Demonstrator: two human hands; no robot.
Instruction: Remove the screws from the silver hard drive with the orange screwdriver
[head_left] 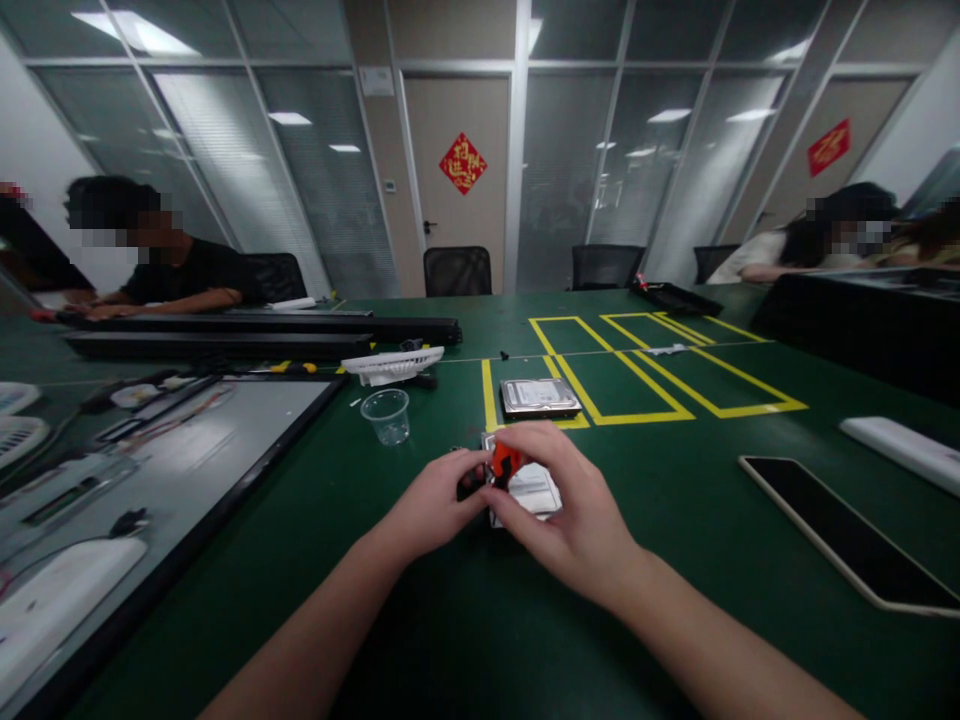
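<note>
A hard drive [538,488] lies on the green table below my hands, partly covered by them. My right hand [566,490] grips an orange-and-black screwdriver [507,460] by its handle between thumb and fingers, over the drive's left part. My left hand [439,500] is closed beside it, its fingertips touching the tool's lower left side; a dark bit shows there, and I cannot make out what these fingers hold. Just beyond my hands, a second hard drive [540,397] rests flat near yellow tape. To the left stands a transparent plastic cup [387,416].
Yellow tape rectangles [637,417] mark the table ahead. On the right lie a phone-like dark slab [847,530] and a white bar [907,450]. A large panel [247,430] with parts takes up the left; long black bars [300,335] lie behind. People sit at both far sides.
</note>
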